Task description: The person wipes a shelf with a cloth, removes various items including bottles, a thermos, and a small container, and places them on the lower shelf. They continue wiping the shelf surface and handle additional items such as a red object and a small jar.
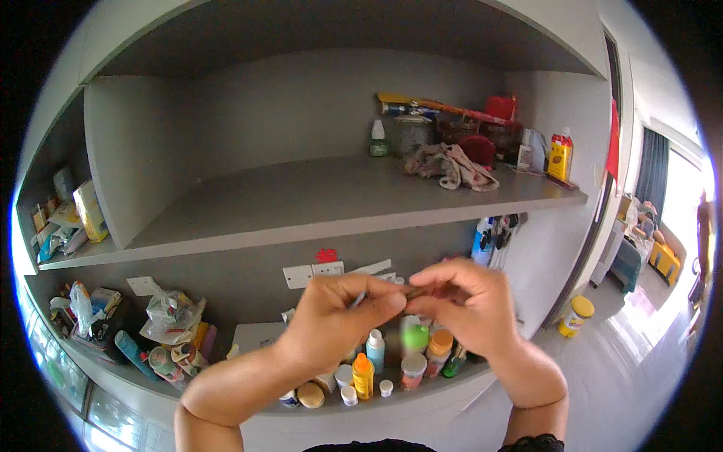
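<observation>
Above the lower surface [473, 365], the left hand [331, 313] and right hand [472, 300] together pinch one small, dark brownish piece [413, 293], mostly hidden between fingertips. Below stand one orange-capped yellow bottle [364, 380] and one white-capped blue bottle [375, 352]; open room shows between both hands and the shelf edge [339, 228] higher up.

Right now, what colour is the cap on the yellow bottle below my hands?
The cap is orange; it shows best in the head view.

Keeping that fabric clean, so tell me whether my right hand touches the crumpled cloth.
Apart: the head view shows the shelf edge between right hand and cloth.
</observation>
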`<state>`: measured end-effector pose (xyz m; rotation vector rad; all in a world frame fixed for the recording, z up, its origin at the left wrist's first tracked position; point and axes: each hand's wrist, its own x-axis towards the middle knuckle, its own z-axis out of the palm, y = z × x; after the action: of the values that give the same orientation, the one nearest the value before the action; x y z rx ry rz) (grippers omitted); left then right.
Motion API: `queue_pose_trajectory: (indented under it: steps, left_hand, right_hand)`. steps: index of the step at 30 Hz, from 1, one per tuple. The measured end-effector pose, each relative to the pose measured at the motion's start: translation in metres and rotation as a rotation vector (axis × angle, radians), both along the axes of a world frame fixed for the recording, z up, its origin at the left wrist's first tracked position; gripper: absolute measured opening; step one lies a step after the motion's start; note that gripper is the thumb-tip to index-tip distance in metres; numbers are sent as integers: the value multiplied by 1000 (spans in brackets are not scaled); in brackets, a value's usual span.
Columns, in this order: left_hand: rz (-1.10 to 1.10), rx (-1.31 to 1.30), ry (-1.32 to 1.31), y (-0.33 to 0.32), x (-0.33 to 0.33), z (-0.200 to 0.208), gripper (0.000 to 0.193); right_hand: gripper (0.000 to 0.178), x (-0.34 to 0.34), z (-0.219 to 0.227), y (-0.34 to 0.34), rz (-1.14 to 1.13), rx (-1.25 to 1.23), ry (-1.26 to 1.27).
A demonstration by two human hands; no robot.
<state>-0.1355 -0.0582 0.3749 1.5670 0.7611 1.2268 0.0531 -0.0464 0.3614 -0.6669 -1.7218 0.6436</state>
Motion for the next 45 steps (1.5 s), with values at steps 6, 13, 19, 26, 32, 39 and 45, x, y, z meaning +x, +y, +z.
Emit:
queue_pose_trajectory:
  steps: [6, 13, 19, 26, 32, 39, 45]
  left_hand:
    - [-208, -516, -367, 21, 17, -72, 7]
    - [-222, -702, -461, 14, 26, -122, 7]
    - [-133, -859, -495, 6, 10, -164, 9]
    - [11, -1011, -482, -4, -3, -206, 14]
    - [-19, -1091, -458, -2, 3, -240, 17]
    - [-24, -1111, -370, -14, 18, -248, 15]
    - [-32, -1145, -384, -19, 21, -253, 12]
  right_hand:
    - [19, 10, -58, 2, -16, -122, 42]
    - [11, 20, -102, -5, 32, -243, 61]
    - [10, 100, -160, 42, -344, -489, 178]
    - [14, 245, -214, 64, -902, -488, 362]
    - [20, 286, -304, 90, -975, -636, -51]
    - [16, 281, -324, 87, -834, -826, 88]
    - [14, 268, -297, 74, -677, -392, -469]
